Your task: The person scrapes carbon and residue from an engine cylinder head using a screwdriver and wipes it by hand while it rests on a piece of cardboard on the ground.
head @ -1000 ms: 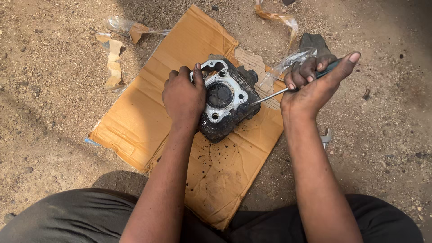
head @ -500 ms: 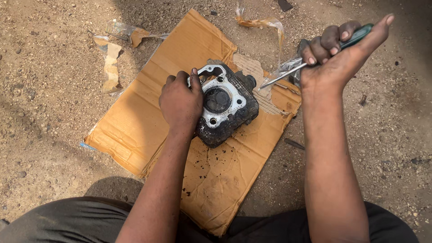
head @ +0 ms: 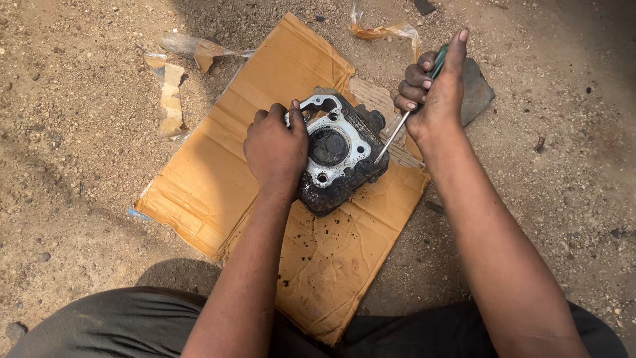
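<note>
your right hand (head: 434,93) has come back down, gripping the green-handled screwdriver (head: 405,109); its tip now meets the right edge of the cylinder head (head: 338,156), after lifting clear half a second ago. looks like prying or scraping resumes. your left hand (head: 275,149) stays clamped on the head's left side, holding it on the cardboard sheet (head: 199,179) just below both hands, unmoved.

Your arms are bare to the elbow and beyond, no sleeves, no watch, no gloves; dark grime smudges your left hand (head: 277,149) and right hand (head: 434,93). Dark grey trousers (head: 112,328) cover your legs.
</note>
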